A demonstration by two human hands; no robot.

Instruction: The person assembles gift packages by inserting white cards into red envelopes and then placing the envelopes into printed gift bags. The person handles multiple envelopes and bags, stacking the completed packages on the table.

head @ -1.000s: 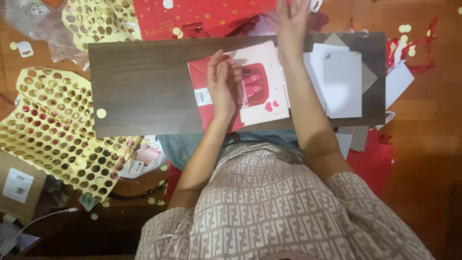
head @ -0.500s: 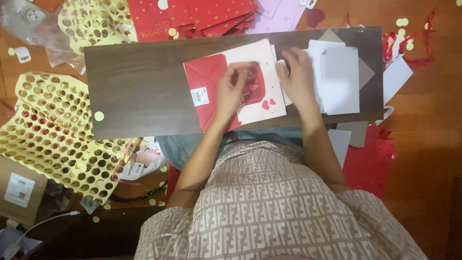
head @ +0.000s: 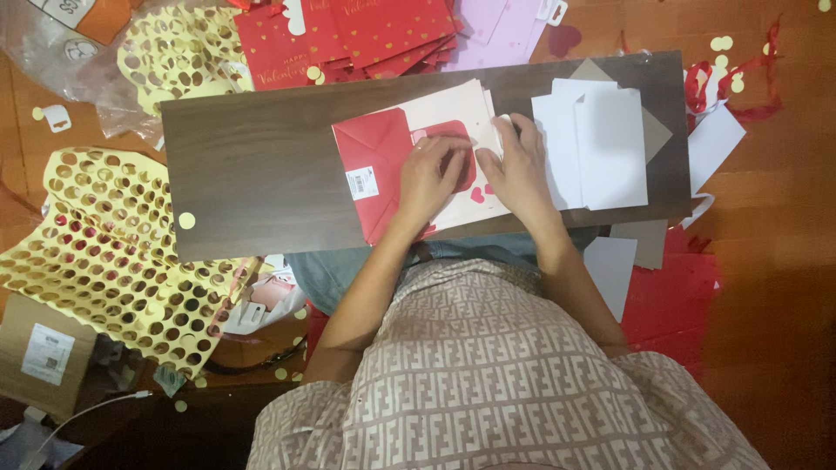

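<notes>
Both hands (head: 475, 170) press flat on the cream card (head: 453, 113), white sheets (head: 601, 148) beside.

red envelope (head: 376, 165) | cream card (head: 453, 109) | dark wood-grain board (head: 252, 174) | yellow punched sheet (head: 96, 252)

Dark wood-grain board (head: 261, 174) spans the frame's centre as my work surface, over a reddish-brown wooden floor (head: 784, 287). Yellow punched-out sheets (head: 104, 261) sprawl at left and upper left. Stack of red paper bags (head: 366, 30) at top centre. Brown cardboard box (head: 39, 352) at lower left. Small yellow paper discs (head: 721, 42) scattered at upper right. Light is even and warm
</notes>
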